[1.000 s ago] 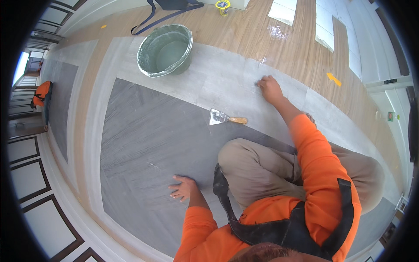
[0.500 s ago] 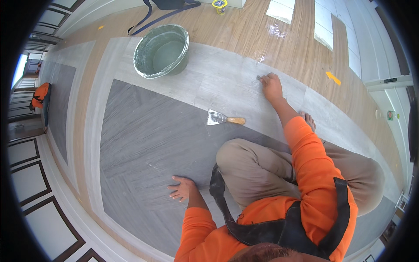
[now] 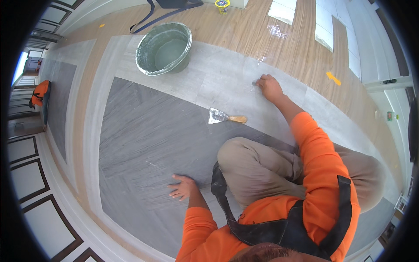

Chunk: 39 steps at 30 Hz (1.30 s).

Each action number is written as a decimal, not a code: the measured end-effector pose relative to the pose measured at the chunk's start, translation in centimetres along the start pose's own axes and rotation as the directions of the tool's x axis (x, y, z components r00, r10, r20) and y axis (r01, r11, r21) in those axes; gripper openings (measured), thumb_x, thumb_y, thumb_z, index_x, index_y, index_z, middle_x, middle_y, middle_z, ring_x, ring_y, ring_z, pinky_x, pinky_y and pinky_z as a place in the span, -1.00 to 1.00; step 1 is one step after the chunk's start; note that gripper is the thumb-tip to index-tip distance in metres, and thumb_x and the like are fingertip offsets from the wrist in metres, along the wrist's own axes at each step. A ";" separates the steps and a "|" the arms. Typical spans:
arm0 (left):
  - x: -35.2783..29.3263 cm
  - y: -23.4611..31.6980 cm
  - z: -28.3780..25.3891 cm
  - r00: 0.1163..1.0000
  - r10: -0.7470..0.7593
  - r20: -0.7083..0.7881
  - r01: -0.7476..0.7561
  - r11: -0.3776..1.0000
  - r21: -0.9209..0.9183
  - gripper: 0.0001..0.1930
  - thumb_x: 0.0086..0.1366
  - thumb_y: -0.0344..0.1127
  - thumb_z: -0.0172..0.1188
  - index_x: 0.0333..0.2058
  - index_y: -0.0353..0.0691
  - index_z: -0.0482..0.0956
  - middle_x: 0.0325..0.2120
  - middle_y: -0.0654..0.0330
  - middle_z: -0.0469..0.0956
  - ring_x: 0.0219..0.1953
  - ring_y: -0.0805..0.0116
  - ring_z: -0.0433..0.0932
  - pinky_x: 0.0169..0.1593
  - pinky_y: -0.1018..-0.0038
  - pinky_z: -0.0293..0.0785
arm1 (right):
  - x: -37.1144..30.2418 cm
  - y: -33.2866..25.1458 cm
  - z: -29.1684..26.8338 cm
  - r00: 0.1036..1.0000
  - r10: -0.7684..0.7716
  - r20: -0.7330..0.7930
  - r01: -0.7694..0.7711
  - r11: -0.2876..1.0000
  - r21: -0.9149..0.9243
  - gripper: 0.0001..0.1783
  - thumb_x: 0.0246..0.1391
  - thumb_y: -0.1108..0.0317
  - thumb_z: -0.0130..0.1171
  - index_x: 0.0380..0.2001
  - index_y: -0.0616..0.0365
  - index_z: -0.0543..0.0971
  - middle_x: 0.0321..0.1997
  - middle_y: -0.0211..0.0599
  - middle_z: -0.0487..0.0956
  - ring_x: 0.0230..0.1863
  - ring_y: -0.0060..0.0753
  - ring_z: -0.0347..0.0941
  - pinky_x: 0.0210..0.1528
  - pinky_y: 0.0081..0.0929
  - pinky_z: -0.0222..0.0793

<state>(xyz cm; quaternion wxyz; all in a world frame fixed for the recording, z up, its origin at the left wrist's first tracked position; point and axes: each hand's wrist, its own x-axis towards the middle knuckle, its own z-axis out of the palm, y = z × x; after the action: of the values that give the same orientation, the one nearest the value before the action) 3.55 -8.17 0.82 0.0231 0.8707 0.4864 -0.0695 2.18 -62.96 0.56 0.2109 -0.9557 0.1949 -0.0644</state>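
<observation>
My left hand (image 3: pixel 184 187) lies flat with spread fingers on the dark grey floor tiles (image 3: pixel 144 139). Out ahead and to the right, my right hand (image 3: pixel 269 87) is closed in a pinch low over the light grey tile strip (image 3: pixel 227 83). A small greyish bit shows at its fingertips, too small to name. Between my hands a putty knife (image 3: pixel 227 117) with a wooden handle rests across the border of the dark and light tiles. Beyond it, to the left, a green bucket (image 3: pixel 163 49) holds a greyish-green mix, its rim smeared with it.
Wood-look flooring (image 3: pixel 235 35) runs along the far side, with white tile pieces (image 3: pixel 281 11) and an orange arrow (image 3: pixel 333 78). A dark strap (image 3: pixel 166 17) and a yellow-rimmed cup (image 3: pixel 222 6) are at the back. Far left, a person in orange (image 3: pixel 40 93) bends down.
My right hand has shifted slightly left, staying low over the light grey tiles with its fingers pinched. My left hand keeps its place on the dark tiles.
</observation>
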 end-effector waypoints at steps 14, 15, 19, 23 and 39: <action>-0.2 0.5 -0.1 1.000 -0.003 -0.004 0.003 1.000 -0.020 -0.01 0.49 0.56 -0.44 0.61 -0.06 -0.02 0.61 -0.26 -0.18 0.66 -0.17 -0.23 0.58 -0.29 -0.28 | 2.2 -3.3 1.4 0.998 0.037 -0.041 -0.037 0.999 0.002 -0.85 0.26 0.38 0.24 -0.20 0.13 0.74 -0.14 -0.18 0.64 0.03 0.00 0.55 0.13 -0.13 0.52; -0.2 0.4 -0.3 1.000 -0.005 0.008 0.005 1.000 -0.020 -0.02 0.50 0.55 -0.44 0.61 -0.06 -0.03 0.61 -0.27 -0.19 0.66 -0.16 -0.25 0.59 -0.29 -0.28 | 2.6 -4.0 1.5 0.999 0.030 -0.032 -0.030 1.000 0.000 -0.86 0.26 0.38 0.25 -0.20 0.12 0.74 -0.14 -0.18 0.64 0.03 -0.01 0.55 0.13 -0.13 0.52; 0.2 -0.2 -0.6 0.999 0.004 0.044 -0.003 1.000 -0.029 -0.04 0.51 0.52 -0.43 0.62 -0.05 -0.09 0.61 -0.29 -0.24 0.67 -0.16 -0.31 0.59 -0.28 -0.33 | -0.6 -1.6 0.1 0.983 -0.178 0.056 0.178 0.984 0.000 -0.83 0.25 0.39 0.21 -0.22 0.08 0.77 -0.12 -0.26 0.66 0.00 -0.05 0.55 0.12 -0.15 0.53; -0.1 -0.2 -1.2 0.998 0.005 0.064 -0.003 0.999 -0.034 -0.03 0.51 0.52 -0.43 0.63 -0.04 -0.14 0.62 -0.30 -0.27 0.67 -0.15 -0.34 0.59 -0.28 -0.37 | -3.3 -0.6 0.2 1.000 -0.004 -0.001 0.003 0.999 -0.044 -0.82 0.26 0.38 0.22 -0.20 0.06 0.78 -0.11 -0.27 0.66 0.00 -0.05 0.56 0.09 -0.13 0.54; -0.4 -0.3 -0.7 0.999 0.011 0.037 -0.010 0.999 -0.038 0.01 0.47 0.60 -0.46 0.63 0.00 -0.12 0.61 -0.30 -0.25 0.67 -0.19 -0.30 0.58 -0.30 -0.34 | -4.3 -9.7 1.5 0.995 -0.063 0.082 0.069 0.995 -0.078 -0.59 0.29 0.17 0.25 0.10 0.16 0.71 0.10 -0.05 0.64 0.18 0.06 0.47 0.31 -0.02 0.34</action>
<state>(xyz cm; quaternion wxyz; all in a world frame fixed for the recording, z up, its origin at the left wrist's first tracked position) 3.16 -8.25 1.61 0.0491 0.8712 0.4825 -0.0763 1.93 -52.53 3.17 0.1775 -0.9712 0.1571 -0.0253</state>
